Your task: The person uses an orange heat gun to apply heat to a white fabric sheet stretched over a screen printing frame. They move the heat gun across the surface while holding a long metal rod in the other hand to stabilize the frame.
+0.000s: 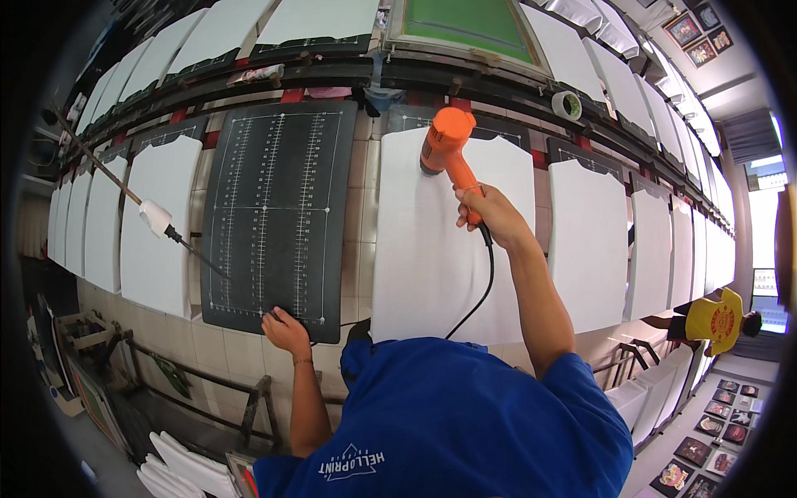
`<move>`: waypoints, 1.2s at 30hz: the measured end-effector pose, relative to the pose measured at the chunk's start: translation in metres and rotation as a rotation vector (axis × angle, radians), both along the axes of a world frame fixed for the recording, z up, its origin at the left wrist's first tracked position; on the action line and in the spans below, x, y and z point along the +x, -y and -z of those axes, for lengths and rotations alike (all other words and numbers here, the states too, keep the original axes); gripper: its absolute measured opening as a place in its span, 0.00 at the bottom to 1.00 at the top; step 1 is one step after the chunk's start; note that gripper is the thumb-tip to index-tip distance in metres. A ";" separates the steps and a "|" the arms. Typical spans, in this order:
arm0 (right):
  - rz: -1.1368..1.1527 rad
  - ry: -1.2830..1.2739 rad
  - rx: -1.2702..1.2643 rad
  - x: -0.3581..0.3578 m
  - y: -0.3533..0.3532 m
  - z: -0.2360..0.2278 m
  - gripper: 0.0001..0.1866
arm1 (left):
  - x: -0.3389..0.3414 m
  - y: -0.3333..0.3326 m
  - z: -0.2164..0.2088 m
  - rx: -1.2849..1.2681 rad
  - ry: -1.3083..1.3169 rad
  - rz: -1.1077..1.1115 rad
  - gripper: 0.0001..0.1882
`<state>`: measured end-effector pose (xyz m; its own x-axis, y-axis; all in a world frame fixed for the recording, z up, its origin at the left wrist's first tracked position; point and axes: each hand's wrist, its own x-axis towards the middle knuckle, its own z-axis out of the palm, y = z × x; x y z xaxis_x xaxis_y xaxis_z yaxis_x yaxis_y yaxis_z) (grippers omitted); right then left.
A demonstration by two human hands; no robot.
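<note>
My right hand [496, 214] is closed around the handle of an orange heat gun [452, 126]. The gun is over the far part of a white T-shirt [440, 257] spread on a platen, its dark nozzle toward the cloth. From the handle a black cord [480, 300] hangs down and passes behind my blue shirt. At the near edge of a bare black platen [290, 166] with white ruler marks is my left hand [287, 332], fingers curled. A stretch of black cord runs beside that hand; what lies under the fingers is hidden.
More white shirts on platens [588, 241] line both sides. Behind a dark rail [328, 79] sit a green-meshed screen frame [465, 29] and a tape roll [567, 105]. A rod with a white fitting [154, 217] crosses the left side. A person in yellow [716, 324] is at far right.
</note>
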<state>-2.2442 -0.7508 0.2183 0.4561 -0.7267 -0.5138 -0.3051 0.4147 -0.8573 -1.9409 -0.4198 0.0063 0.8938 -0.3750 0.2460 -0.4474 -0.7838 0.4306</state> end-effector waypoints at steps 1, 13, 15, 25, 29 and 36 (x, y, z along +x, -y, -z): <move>-0.024 -0.009 0.018 -0.006 -0.002 -0.001 0.20 | 0.000 0.000 -0.003 0.012 -0.025 -0.005 0.21; 0.109 0.043 -0.033 -0.018 0.010 0.006 0.18 | 0.001 -0.003 0.001 0.043 -0.073 0.007 0.24; 0.116 0.027 0.002 -0.024 0.010 0.002 0.17 | 0.001 -0.002 -0.001 0.044 -0.078 -0.007 0.24; 0.224 0.037 0.032 -0.032 0.004 0.005 0.18 | 0.000 0.001 -0.004 0.039 -0.071 -0.012 0.24; 0.127 0.025 -0.014 -0.028 -0.019 0.003 0.19 | 0.002 -0.001 0.001 0.025 -0.050 0.006 0.23; 0.079 -0.033 0.050 -0.028 -0.049 -0.008 0.19 | -0.001 0.001 -0.002 0.013 -0.016 0.001 0.20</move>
